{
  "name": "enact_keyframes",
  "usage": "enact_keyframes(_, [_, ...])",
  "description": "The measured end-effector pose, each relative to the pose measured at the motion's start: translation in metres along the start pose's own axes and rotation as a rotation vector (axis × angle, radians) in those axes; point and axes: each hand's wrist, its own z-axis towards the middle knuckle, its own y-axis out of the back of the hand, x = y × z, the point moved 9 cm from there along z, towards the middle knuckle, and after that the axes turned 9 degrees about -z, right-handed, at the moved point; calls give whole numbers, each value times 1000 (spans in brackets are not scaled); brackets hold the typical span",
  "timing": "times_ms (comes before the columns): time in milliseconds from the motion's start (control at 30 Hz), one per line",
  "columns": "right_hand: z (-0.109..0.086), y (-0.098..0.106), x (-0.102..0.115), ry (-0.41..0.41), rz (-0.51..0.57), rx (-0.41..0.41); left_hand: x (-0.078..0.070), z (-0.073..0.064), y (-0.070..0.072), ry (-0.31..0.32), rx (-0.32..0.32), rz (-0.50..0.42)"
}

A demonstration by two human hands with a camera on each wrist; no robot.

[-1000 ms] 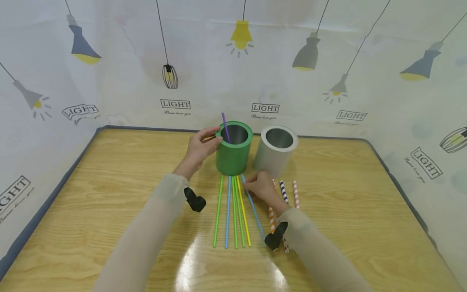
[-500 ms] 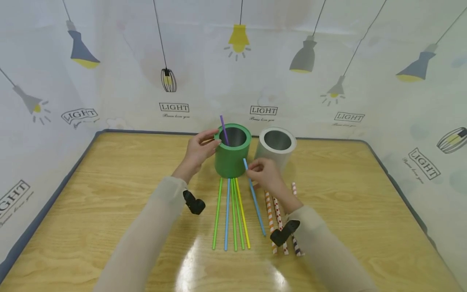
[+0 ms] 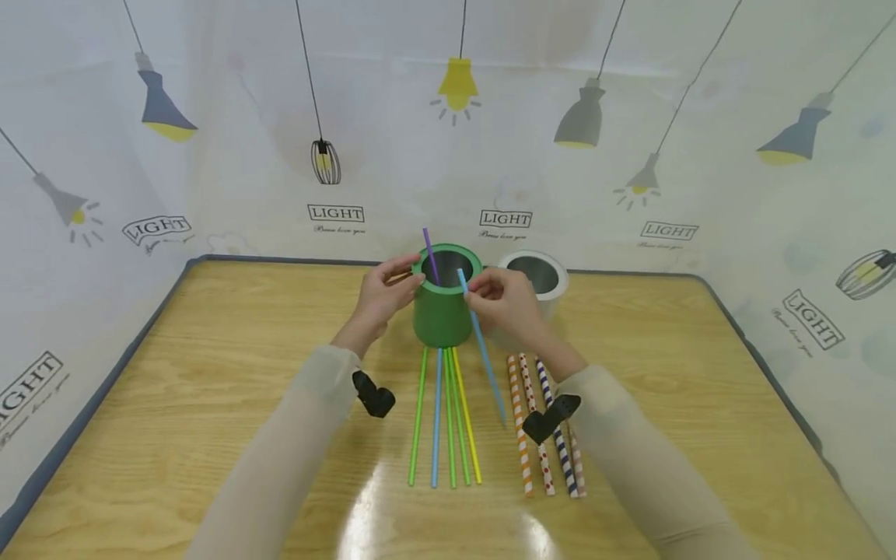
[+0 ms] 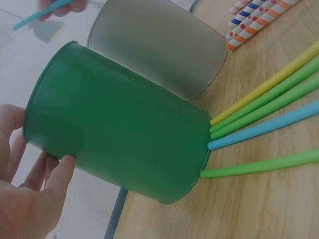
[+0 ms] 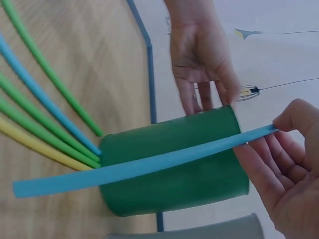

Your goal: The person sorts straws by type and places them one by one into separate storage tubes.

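A green can [image 3: 442,315] stands upright with a purple straw [image 3: 429,249] leaning inside it. My left hand [image 3: 381,299] touches the can's left side near the rim, its fingers and thumb extended. A plain blue straw [image 5: 144,167] is pinched near its upper end by my right hand [image 3: 514,306]. That straw slants in front of the green can, its top end level with the can's mouth and its lower end over the table. Behind my right hand is a light grey can [image 4: 159,47], partly hidden in the head view.
Several plain straws, including a yellow straw [image 3: 467,420] and a blue straw [image 3: 437,420], fan out before the green can. Striped and dotted straws, among them an orange-striped straw [image 3: 520,428], lie under my right wrist. A lamp-patterned backdrop [image 3: 406,155] encloses the table [image 3: 245,373].
My right hand has lifted the blue straw off the table and carried it up beside the green can's rim. The left hand has stayed at the can.
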Motion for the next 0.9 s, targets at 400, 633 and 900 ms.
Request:
enact_keyframes(400, [46, 18, 26, 1, 35, 15, -3, -2, -2, 2, 13, 10])
enact_keyframes(633, [68, 29, 51, 70, 42, -28, 1, 0, -2, 7, 22, 16])
enact_keyframes(900, [98, 48, 76, 109, 80, -141, 0, 1, -1, -2, 27, 21])
